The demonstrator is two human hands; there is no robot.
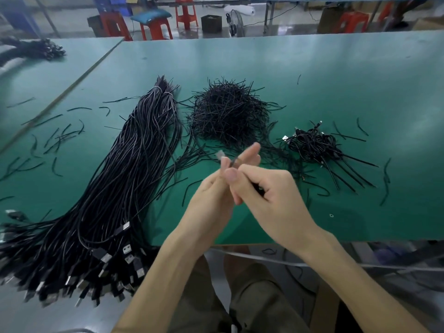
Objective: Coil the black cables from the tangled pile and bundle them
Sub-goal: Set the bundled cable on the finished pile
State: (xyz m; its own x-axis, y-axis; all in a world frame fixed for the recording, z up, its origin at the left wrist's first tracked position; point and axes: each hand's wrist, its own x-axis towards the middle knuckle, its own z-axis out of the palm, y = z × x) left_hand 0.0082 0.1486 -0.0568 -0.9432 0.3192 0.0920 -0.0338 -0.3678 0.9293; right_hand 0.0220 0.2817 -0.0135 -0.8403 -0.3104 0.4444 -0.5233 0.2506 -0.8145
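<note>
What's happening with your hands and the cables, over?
Left hand and right hand both pinch one black cable. Loose cable pile sits left, untouched. Nothing in the way.

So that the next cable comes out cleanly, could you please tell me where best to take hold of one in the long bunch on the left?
Pinch one USB plug at the near end of the bunch, from the near edge of the table: plugs fan out separately there, while pale bands tie the far end.

green table [336,80] | red stools [186,12] beyond | blue cushion [151,15] on one stool | floor fan [236,21] | black box [211,23]
</note>
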